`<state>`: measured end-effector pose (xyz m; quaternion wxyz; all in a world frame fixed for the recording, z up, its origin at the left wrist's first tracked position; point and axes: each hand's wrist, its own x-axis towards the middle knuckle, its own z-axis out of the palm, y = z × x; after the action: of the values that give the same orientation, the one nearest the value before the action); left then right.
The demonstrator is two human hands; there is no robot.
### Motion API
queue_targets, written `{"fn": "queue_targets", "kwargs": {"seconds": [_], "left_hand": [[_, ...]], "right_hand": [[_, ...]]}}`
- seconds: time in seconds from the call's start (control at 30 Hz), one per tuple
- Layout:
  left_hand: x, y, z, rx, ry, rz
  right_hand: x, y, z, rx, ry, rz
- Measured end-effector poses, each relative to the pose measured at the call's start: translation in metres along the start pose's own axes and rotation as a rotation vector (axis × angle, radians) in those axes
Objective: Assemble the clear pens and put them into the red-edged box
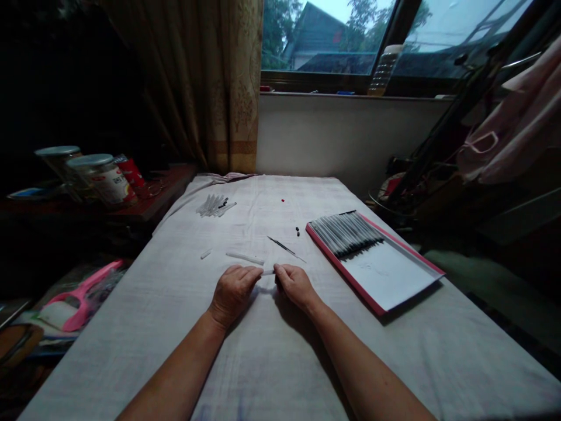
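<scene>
My left hand is closed in a pinch on one end of a slim translucent pen piece. At its other end, the fingers of my right hand pinch a small dark part; whether it is a plug or a tip I cannot make out. Just beyond my hands lie a clear pen barrel and a dark pen refill with a thin pale end. A short clear pen cap rests to the left. Two small black plugs sit beyond the refill.
A red-edged box lid on the right holds a row of pens. At the far left of the white cloth is a pile of clear caps. A tiny red piece lies farther back. Jars stand on a side table.
</scene>
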<state>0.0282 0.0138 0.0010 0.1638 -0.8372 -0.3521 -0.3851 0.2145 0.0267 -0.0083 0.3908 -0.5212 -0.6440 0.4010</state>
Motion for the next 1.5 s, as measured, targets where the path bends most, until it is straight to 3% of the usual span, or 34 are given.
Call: {"fn": "queue_targets", "kwargs": {"seconds": [0.2,0.37,0.47,0.57,0.73,0.8,0.93,1.03,1.17,1.3,1.5], "left_hand": [[-0.001,-0.002,0.003,0.016,0.002,0.006],[-0.002,-0.001,0.006,-0.037,-0.068,0.018],[-0.007,-0.009,0.002,-0.019,-0.147,-0.021],[-0.013,-0.034,-0.007,0.096,-0.202,-0.234],[-0.016,-0.087,-0.021,0.261,-0.300,-0.757],[-0.015,-0.101,-0.024,0.187,-0.346,-0.854],[-0.009,-0.114,-0.026,0.111,-0.335,-0.890],[-0.010,-0.107,-0.024,0.006,-0.286,-0.915],[-0.015,-0.075,-0.018,-0.228,-0.249,-0.956],[-0.015,-0.042,-0.018,-0.796,-0.177,-1.109],[-0.008,-0.028,-0.026,-0.991,-0.219,-1.222]], "right_hand": [[0.001,0.001,0.002,0.105,-0.039,0.070],[-0.002,-0.004,0.002,0.140,-0.073,-0.052],[0.000,-0.001,-0.005,0.108,-0.059,-0.036],[0.005,0.005,-0.016,0.129,0.033,0.068],[0.011,0.010,-0.026,0.306,0.115,0.168],[0.011,0.010,-0.025,0.325,0.125,0.170],[0.010,0.007,-0.025,0.337,0.134,0.190],[0.009,0.003,-0.026,0.364,0.159,0.175],[0.007,-0.007,-0.028,0.432,0.162,0.099],[0.004,-0.016,-0.030,0.480,0.115,0.067],[0.002,-0.016,-0.029,0.454,0.091,0.064]]}}
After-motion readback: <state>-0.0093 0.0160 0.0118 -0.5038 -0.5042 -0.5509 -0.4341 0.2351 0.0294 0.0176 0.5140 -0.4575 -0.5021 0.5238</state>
